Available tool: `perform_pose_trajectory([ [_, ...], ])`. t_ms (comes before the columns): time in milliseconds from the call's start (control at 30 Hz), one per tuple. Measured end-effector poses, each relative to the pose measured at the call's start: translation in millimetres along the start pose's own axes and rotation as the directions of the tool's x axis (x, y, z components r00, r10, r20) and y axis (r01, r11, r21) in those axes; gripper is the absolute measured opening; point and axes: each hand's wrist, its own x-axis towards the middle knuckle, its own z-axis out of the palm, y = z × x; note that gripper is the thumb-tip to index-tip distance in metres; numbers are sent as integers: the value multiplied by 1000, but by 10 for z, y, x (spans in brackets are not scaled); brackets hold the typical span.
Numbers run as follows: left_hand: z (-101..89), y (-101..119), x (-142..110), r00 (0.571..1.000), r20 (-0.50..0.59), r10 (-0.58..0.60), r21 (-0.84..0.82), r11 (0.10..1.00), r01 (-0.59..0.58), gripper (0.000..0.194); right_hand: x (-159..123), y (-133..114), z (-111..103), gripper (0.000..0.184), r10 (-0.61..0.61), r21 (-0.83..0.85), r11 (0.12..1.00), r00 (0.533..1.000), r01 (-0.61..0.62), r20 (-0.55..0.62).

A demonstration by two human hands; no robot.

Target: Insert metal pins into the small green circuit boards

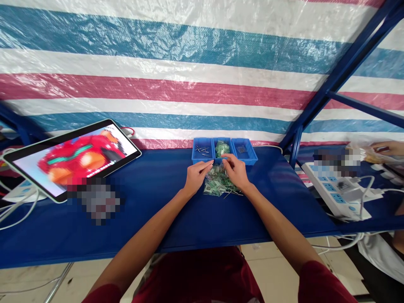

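My left hand (196,176) is at the left edge of a pile of small green-and-clear packets and thin metal pins (217,184) on the table. Its fingers are pressed together, pointing at the front of the left blue bin (197,156); whatever they pinch is too small to make out. Over the pile's right side, my right hand (236,171) is closed, thumb and forefinger near the middle bin; what it holds is hidden. Several metal pins (203,150) lie in the left bin, green packets (222,147) in the middle one, and small clear pieces (242,149) in the right bin (252,156).
A tablet (128,168) leans at the left of the blue table (158,189), beside a blurred-out object (100,202). White power strips (331,191) and cables stand at the right. Another person's hand (389,148) touches a plastic bag there. A striped sheet (189,92) hangs behind.
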Motion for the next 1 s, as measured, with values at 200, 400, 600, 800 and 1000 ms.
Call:
perform_pose_trajectory([
  [200, -21, -30, 13, 1000, 15, 13, 26, 1000, -13, 38, 6, -22, -2, 28, -16, -20, 1000, 1000, 16, 2],
  [400, -11, -36, 14, 997, 20, -75, 12, 997, 75, 36, 9, -15, 4, 30, -26, -6, 1000, 1000, 26, 3],
  [600, 2, 5, -2, 989, 40, -141, -25, 990, 142, 30, 7, 5, 21, 29, -61, 10, 998, 995, 60, 76],
  [800, -3, 39, -5, 984, 47, -169, -45, 984, 171, 28, -1, 10, 45, 24, -95, 30, 995, 981, 92, 167],
  [1000, 12, 3, -16, 980, 73, -187, -81, 978, 193, 29, 2, 6, 48, 24, -81, 28, 997, 975, 77, 205],
])
